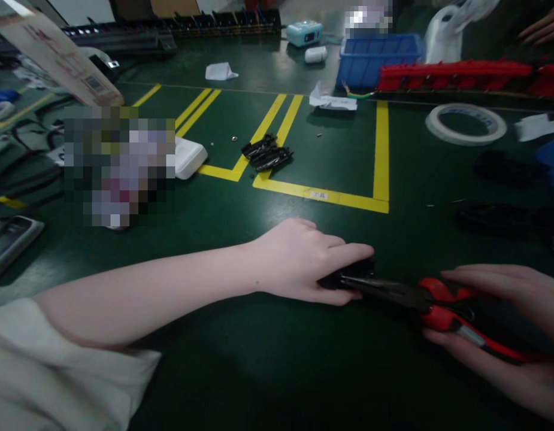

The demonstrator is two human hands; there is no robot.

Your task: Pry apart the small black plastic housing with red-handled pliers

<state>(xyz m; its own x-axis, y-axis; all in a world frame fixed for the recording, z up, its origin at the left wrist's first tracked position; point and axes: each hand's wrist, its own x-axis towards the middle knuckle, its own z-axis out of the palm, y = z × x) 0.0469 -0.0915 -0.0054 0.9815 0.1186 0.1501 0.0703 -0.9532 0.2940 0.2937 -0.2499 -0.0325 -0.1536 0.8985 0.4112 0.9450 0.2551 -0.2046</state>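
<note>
My left hand (308, 260) is closed round a small black part (333, 279), most of it hidden by the fingers. From the right, my right hand (514, 317) grips the red handles of a pair of needle-nose pliers (406, 294). The long dark jaws reach to the black part and appear to touch it; whether they clamp anything cannot be made out. Farther off, several black pieces (270, 154) lie together across the yellow tape lines.
A roll of tape (466, 124) and dark blurred objects (505, 218) lie at the right. Behind stand a blue bin (380, 57) and a red strip (456, 76). On the left are a white box (190, 158) and a grey device (14, 242). Another person's hand (544, 30) shows at the top right.
</note>
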